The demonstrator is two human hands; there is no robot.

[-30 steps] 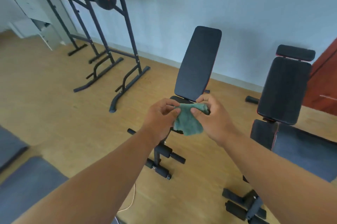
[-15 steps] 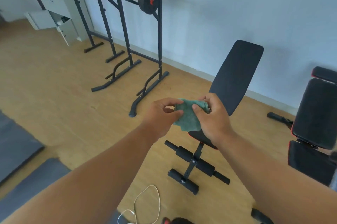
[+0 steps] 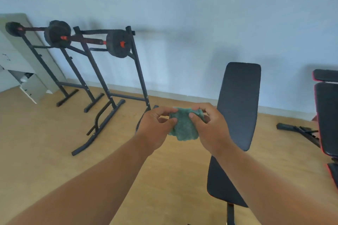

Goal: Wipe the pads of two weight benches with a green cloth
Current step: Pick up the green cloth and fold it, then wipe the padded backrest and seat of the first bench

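Bare wooden floor (image 3: 45, 142) lay open to the left of the hands. Just right of them rose the near bench (image 3: 237, 105) with its raised back pad, a second bench (image 3: 327, 115) beyond it; barbell racks (image 3: 109, 71) blocked the far wall.

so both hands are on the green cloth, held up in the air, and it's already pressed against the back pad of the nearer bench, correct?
Not quite. The head view shows the left hand and right hand both pinching the green cloth, held up in the air, but it is not pressed on the back pad of the nearer bench. The cloth hangs free between the hands, left of that pad.
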